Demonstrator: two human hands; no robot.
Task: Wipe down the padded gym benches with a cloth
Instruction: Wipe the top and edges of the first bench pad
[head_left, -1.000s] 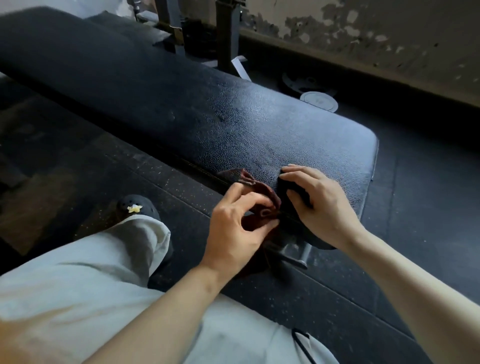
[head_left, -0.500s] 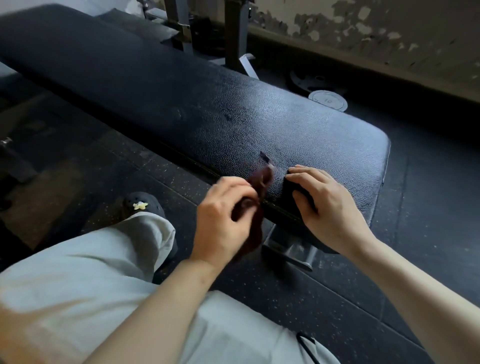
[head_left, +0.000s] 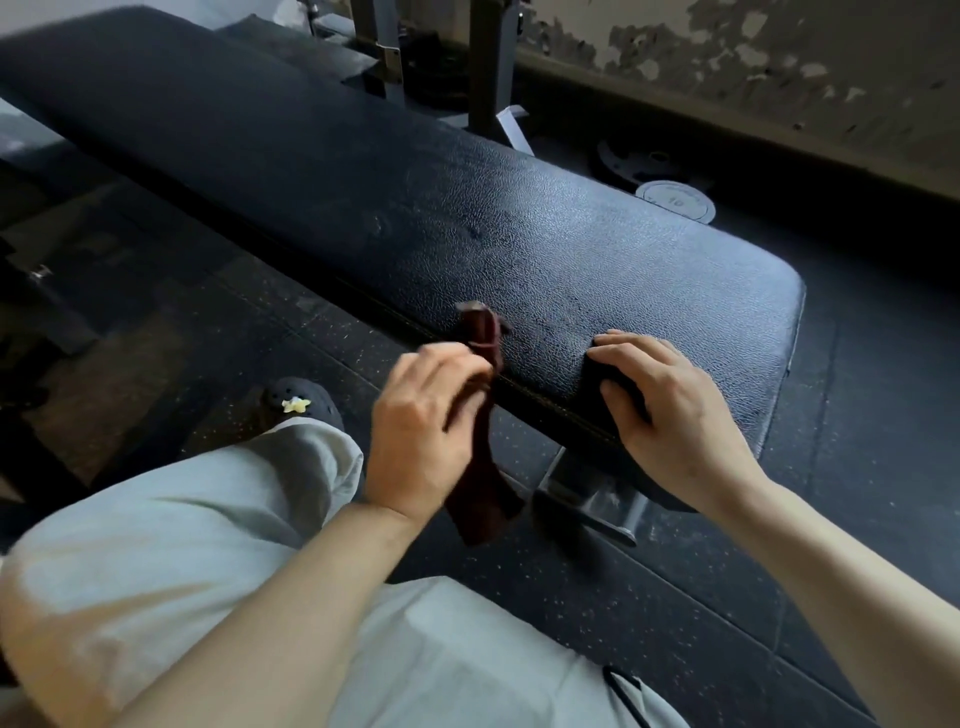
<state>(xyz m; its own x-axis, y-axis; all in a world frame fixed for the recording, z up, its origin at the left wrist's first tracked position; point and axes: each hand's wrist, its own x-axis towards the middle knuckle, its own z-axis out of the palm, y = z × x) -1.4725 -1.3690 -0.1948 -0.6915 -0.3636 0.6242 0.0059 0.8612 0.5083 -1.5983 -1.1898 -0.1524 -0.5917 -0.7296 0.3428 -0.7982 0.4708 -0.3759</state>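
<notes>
A long black padded bench (head_left: 467, 223) runs from the far left to the near right. My left hand (head_left: 421, 431) pinches a dark red cloth (head_left: 483, 488) at the bench's near edge. The cloth's top end stands just above the pad and the rest hangs down toward the floor. My right hand (head_left: 675, 415) lies on the near right corner of the pad, with fingers and thumb curled round a black cloth-like bundle (head_left: 615, 382). Most of that bundle is hidden under the hand.
A metal bench foot (head_left: 587, 499) sits under the near edge. Weight plates (head_left: 675, 200) lie on the dark rubber floor behind the bench, by metal rack uprights (head_left: 488, 62) and a peeling wall. My knee in pale trousers and a black shoe (head_left: 306, 405) are at the lower left.
My left hand has drawn the red cloth away from the right hand, so it went from bunched on the pad to a hanging strip. The right hand stayed in place.
</notes>
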